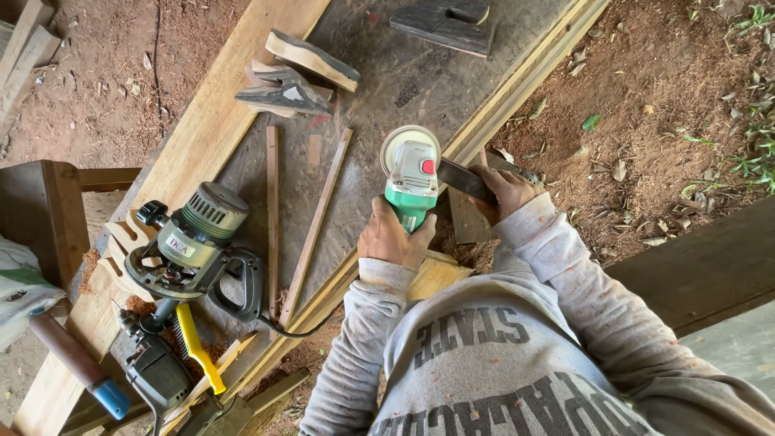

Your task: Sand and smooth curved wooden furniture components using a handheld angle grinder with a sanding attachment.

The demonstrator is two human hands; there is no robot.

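At far left, a blue-ended handle (81, 365) and a wooden stand (44, 214) sat beside the workbench (371, 73). On the bench lay a green-and-grey router (192, 246), a yellow-handled wire brush (196, 345), and two thin wooden strips (272, 218) side by side. Wedge-shaped offcuts (299, 77) rested farther up. Your left hand (393, 238) was clenched around the body of the green angle grinder (410, 179), its disc guard pointing away from you. Your right hand (507, 190) grasped a dark flat workpiece (466, 181) just beside the grinder head, over the bench edge.
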